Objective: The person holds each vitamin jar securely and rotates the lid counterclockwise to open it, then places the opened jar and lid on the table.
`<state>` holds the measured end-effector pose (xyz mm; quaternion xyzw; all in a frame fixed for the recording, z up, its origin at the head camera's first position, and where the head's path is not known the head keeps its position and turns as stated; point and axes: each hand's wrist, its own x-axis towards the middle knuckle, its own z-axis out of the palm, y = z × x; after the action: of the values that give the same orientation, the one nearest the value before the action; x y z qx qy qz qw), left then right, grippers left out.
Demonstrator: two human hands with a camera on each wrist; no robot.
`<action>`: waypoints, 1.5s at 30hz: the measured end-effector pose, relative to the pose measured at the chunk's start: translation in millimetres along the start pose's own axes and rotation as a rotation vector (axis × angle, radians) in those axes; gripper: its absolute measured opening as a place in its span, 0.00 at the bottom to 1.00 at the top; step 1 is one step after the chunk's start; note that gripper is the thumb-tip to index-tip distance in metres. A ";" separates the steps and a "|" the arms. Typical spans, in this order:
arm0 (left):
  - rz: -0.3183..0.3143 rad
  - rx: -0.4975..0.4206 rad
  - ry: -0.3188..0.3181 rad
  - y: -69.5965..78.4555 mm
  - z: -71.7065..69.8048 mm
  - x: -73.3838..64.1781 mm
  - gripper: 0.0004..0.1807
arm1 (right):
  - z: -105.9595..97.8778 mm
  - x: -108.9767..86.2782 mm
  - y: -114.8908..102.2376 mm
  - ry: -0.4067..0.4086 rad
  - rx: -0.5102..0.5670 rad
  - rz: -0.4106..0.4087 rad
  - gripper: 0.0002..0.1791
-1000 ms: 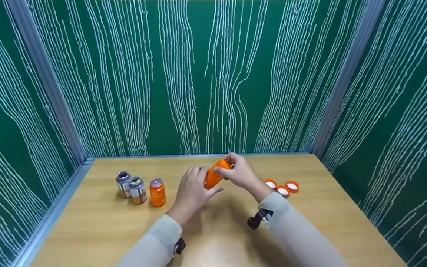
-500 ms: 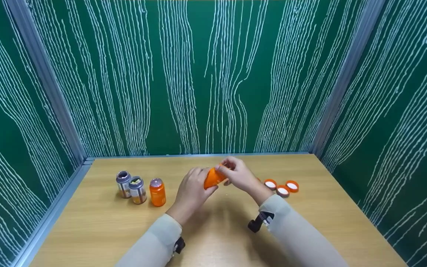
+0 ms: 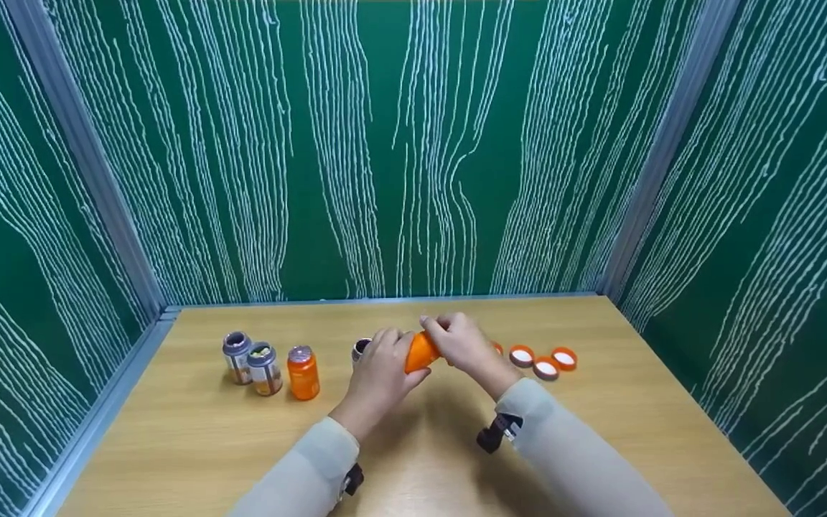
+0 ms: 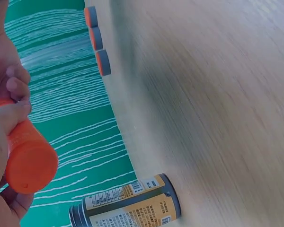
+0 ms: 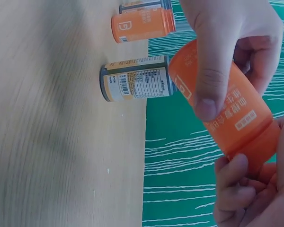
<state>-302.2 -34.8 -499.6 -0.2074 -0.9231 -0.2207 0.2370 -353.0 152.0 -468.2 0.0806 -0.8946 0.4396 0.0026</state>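
Observation:
My left hand (image 3: 383,370) grips an orange supplement bottle (image 3: 421,352) off the table. The bottle tilts, its base toward the left wrist camera and its printed label (image 5: 227,106) showing in the right wrist view. My right hand (image 3: 462,346) curls its fingers round the bottle's cap end (image 5: 262,144), which the fingers partly hide. Just behind the left hand stands a grey bottle (image 5: 137,78), mostly hidden in the head view.
To the left stand two uncapped grey bottles (image 3: 237,357) (image 3: 265,370) and another orange bottle (image 3: 304,373) with a silvery top. Several orange-rimmed caps (image 3: 546,369) with white liners lie to the right. Green walls enclose the table (image 3: 241,459).
My right hand has shifted from the bottle's side to close over its cap end. My left hand has moved slightly right, uncovering part of the grey bottle behind it.

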 end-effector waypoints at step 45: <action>-0.055 -0.033 -0.050 -3.9 5.7 -9.3 0.30 | -30.9 1.7 28.5 -0.324 0.077 -0.143 0.23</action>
<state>-298.5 -37.8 -510.2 -0.1913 -0.9304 -0.2370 0.2040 -360.9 193.2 -471.5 0.2135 -0.8579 0.4533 -0.1133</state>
